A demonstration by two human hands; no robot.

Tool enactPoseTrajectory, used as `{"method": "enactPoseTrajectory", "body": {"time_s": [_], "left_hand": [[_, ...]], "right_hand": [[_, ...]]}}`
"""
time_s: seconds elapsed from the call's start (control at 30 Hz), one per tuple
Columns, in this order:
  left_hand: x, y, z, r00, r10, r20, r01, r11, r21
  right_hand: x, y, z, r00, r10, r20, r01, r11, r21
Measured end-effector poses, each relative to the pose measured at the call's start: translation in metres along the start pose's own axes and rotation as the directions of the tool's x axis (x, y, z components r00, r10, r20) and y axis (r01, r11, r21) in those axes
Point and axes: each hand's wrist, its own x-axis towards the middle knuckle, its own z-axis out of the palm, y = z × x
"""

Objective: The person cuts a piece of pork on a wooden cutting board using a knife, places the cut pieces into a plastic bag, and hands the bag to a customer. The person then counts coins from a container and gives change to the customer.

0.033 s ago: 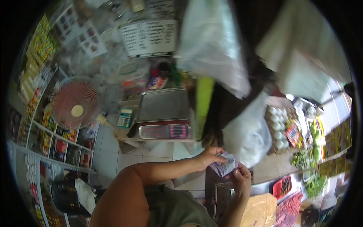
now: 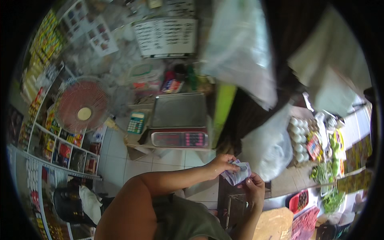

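Observation:
Several folded purple and white banknotes (image 2: 240, 173) are held between my two hands, in front of my body. My left hand (image 2: 222, 165) pinches them from the left, its fingers closed over the upper left edge. On their lower right side, my right hand (image 2: 254, 186) grips the notes between thumb and fingers. How many notes there are cannot be made out. Beyond my left forearm stands a scale with a flat metal pan (image 2: 179, 111) and a lit front panel (image 2: 180, 139).
Left of the scale are a teal calculator (image 2: 136, 123) and a fan (image 2: 83, 110). Plastic bags (image 2: 242, 52) hang ahead. To the right are eggs (image 2: 298, 138), green vegetables (image 2: 334, 196), a red basket (image 2: 294, 203), raw meat (image 2: 306, 224) and a round wooden board (image 2: 276, 225). Stocked shelves (image 2: 60, 164) line the left.
My view has turned slightly, so the scale, bags and eggs appear a little farther right. Both hands still grip the banknotes in almost the same place.

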Motion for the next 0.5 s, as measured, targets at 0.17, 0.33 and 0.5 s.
{"method": "enactPoseTrajectory", "body": {"time_s": [0.17, 0.33, 0.5], "left_hand": [[-0.05, 0.041, -0.124, 0.948, 0.146, -0.283, -0.128, 0.989, 0.079], [-0.079, 0.07, -0.222, 0.883, 0.225, -0.412, -0.212, 0.974, 0.078], [-0.079, 0.092, -0.293, 0.796, 0.284, -0.535, -0.378, 0.923, -0.073]], "right_hand": [[0.092, 0.049, 0.128, 0.987, 0.1, 0.13, -0.08, 0.985, -0.151], [0.168, 0.077, 0.217, 0.945, 0.231, 0.232, -0.129, 0.914, -0.385], [0.244, 0.104, 0.265, 0.886, 0.337, 0.319, -0.225, 0.913, -0.339]]}}
